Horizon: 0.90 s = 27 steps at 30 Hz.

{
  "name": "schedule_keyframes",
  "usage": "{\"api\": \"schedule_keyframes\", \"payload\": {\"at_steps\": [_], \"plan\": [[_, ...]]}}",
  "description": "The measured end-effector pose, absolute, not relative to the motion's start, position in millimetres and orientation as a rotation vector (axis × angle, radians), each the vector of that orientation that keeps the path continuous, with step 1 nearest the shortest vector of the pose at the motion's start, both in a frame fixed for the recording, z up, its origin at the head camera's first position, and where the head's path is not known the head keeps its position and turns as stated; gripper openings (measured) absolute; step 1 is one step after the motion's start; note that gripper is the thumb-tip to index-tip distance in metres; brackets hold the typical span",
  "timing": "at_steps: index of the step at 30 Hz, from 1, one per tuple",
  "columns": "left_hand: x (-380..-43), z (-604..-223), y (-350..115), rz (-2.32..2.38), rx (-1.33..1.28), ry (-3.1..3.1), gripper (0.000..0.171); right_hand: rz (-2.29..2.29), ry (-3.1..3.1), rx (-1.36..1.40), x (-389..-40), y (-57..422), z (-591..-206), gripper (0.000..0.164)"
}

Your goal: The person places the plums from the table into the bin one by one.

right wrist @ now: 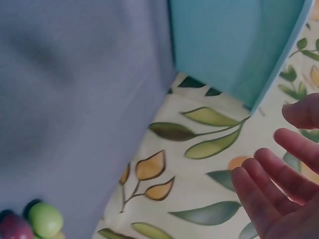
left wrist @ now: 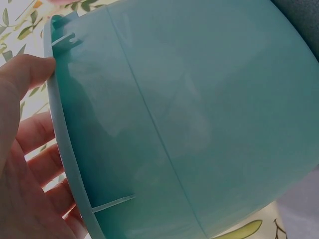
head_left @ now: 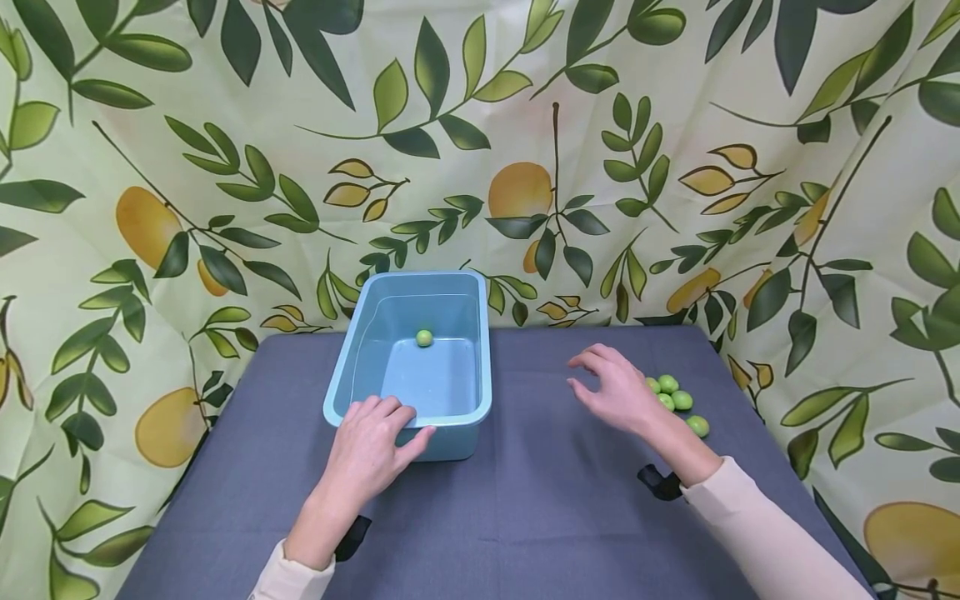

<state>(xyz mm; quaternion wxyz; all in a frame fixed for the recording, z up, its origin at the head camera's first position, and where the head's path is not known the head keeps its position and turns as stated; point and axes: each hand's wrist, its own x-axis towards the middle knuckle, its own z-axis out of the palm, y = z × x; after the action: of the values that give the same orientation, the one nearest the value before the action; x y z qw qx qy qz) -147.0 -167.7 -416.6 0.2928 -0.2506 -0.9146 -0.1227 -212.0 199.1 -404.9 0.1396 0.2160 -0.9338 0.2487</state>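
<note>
My left hand [head_left: 371, 446] holds the near rim of a light blue plastic tub [head_left: 483, 375]. In the left wrist view its thumb [left wrist: 40, 69] lies against the rim, with the other fingers on the rim's far side. Inside the tub, toward the back, sits one small round green fruit [head_left: 424, 337]. My right hand [head_left: 618, 392] hovers over the table right of the tub, fingers loosely bent and holding nothing. Just beyond its wrist lies a cluster of several similar green fruits [head_left: 682, 400], partly hidden by the hand. The right wrist view also shows a dark red fruit [right wrist: 16, 226] beside a green one [right wrist: 46, 219].
A dark blue-grey cloth [head_left: 555, 500] covers the table. Behind and beside it hangs a leaf-and-fruit patterned curtain [head_left: 450, 208]. One green fruit [head_left: 697, 426] lies slightly apart, near the table's right edge. Dark straps [head_left: 660, 482] show at both wrists.
</note>
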Motion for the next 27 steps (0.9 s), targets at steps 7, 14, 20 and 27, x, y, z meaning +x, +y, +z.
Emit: {"api": "schedule_keyframes", "payload": {"at_steps": [7, 14, 20, 27], "plan": [[-147.0, -416.4, -167.4, -0.328, -0.667, -2.445, 0.022, 0.695, -2.718, 0.589, -214.5, 220.6, -416.7, 0.020], [-146.7, -417.1, -167.3, -0.330, -0.664, -2.453, 0.022, 0.635, -2.759, 0.557, -212.7, 238.5, -423.0, 0.021], [-146.5, -416.5, -167.3, -0.332, -0.661, -2.456, 0.022, 0.549, -2.793, 0.505, -209.7, 250.7, -425.0, 0.022], [-146.1, -416.5, -167.2, -0.336, -0.654, -2.464, 0.022, 0.508, -2.821, 0.469, -207.6, 264.6, -430.4, 0.022]]}}
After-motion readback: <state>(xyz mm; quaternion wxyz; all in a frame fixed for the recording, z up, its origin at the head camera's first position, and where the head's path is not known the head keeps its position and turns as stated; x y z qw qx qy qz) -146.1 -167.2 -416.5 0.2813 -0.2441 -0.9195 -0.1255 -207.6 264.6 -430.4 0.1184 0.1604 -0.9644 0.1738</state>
